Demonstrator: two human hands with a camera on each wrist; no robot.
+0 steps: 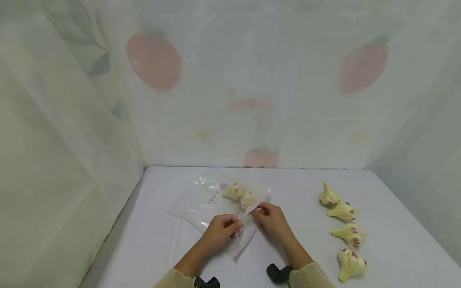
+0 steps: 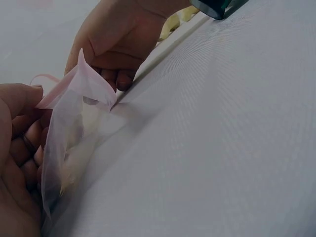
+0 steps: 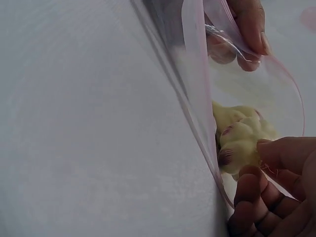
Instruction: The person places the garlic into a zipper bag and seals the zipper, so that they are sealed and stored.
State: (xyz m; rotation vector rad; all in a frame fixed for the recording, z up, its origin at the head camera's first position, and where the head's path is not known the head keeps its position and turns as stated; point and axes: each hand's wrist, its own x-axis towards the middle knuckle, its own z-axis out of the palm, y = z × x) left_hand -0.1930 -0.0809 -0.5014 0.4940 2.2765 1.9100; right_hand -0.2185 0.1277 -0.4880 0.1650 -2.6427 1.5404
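A clear zip bag (image 1: pixel 194 202) with a pink edge lies between my hands, its mouth gaping toward me. Two garlic bulbs (image 1: pixel 233 191) show at the bag, one well inside, the other close to its pink lip. My left hand (image 1: pixel 221 230) pinches the bag's edge between thumb and fingers. At the mouth is my right hand (image 1: pixel 271 220); in the right wrist view, its thumb and fingers (image 3: pixel 279 153) are at the root end of a garlic bulb (image 3: pixel 242 136), which lies within the mouth. The left wrist view shows a pink lip (image 2: pixel 91 76) standing up, partly covering the right hand.
Several more garlic bulbs (image 1: pixel 347 234) lie in a column on the white table (image 1: pixel 295 192) to the right. A white curtain (image 1: pixel 288 80) with strawberry prints stands behind the table, with pale curtains at both sides. Black wrist cameras (image 1: pixel 279 273) sit at both cuffs.
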